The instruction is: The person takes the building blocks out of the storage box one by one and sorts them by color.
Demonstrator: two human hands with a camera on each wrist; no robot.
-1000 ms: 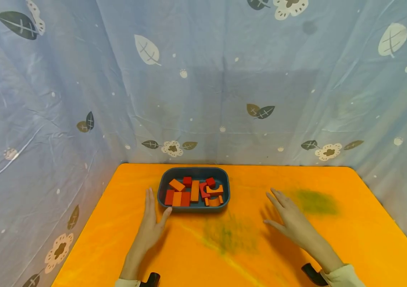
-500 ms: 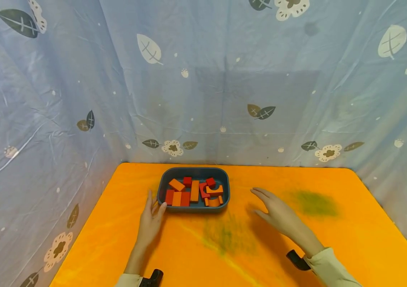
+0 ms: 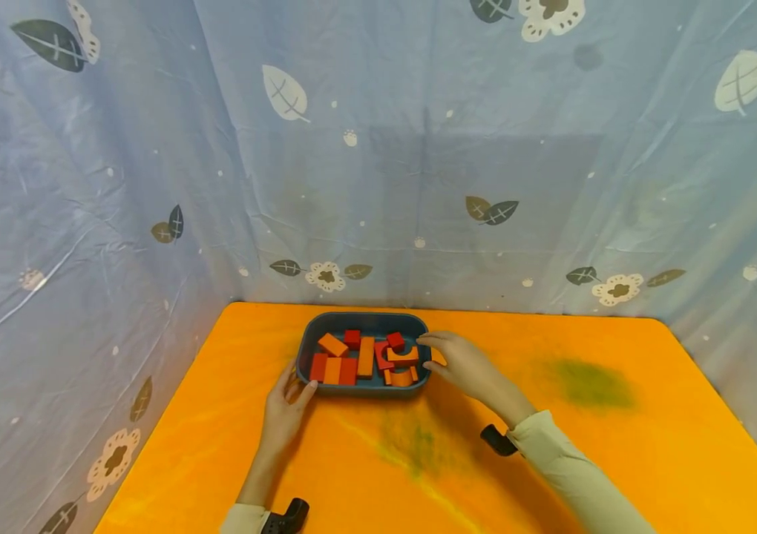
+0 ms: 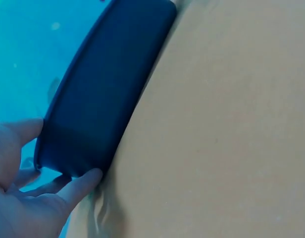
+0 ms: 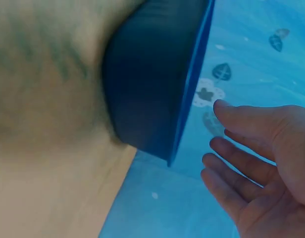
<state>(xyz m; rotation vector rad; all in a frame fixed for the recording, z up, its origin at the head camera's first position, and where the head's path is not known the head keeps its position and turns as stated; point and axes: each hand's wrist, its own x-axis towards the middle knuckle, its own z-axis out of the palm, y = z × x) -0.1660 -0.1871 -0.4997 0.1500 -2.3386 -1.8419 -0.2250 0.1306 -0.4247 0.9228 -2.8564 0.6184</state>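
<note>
A dark blue-grey plastic tray (image 3: 365, 391) sits near the back of the table, loaded with several red and orange toy blocks. Among them are an upright-lying orange bar (image 3: 366, 357), a red block (image 3: 318, 366) and an orange arch block (image 3: 402, 358). My left hand (image 3: 281, 419) grips the tray's near left corner, its thumb on the rim and other fingers around the end. At the opposite end, my right hand (image 3: 475, 371) is beside the right rim with fingers spread and slightly bent. The right wrist view shows those fingertips (image 5: 219, 104) apart from the tray wall.
An orange-yellow tablecloth (image 3: 539, 475) with green smudges covers the table. Blue patterned curtains (image 3: 352, 185) hang behind and at both sides, close to the tray's back. A black wrist device (image 3: 499, 440) sits at each sleeve.
My right hand has moved left to the tray's right end. The left hand has closed in on the left corner and taken hold. Tray and blocks stay in place.
</note>
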